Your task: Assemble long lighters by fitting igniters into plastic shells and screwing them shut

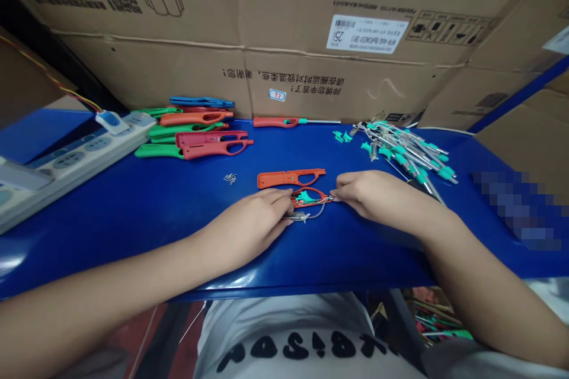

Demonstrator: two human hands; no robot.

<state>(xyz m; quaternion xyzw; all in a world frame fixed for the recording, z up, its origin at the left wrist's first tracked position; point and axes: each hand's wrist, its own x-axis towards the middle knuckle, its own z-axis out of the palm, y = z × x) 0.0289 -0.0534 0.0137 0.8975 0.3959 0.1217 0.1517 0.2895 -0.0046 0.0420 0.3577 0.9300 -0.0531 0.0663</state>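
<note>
Presently, the left hand (262, 216) is bent over the left part of the near shell (323, 193), an orange half lying at the middle of the surface (155, 213), and holds it under narrow fingers. The right hand (362, 189) is also narrow; its fingertips pinch at the right tip of the same shell. Inside this shell sits a teal trigger (304, 196). A tank (297, 217) is at its near side, by the left fingers, and a grey tube (322, 211) curves toward the right tip. Just beyond lies the far shell (284, 179), also orange. Left of it are screws (230, 178), and farther left, coloured handles (208, 146). At far right, rods (413, 160) with teal parts lie heaped.
</note>
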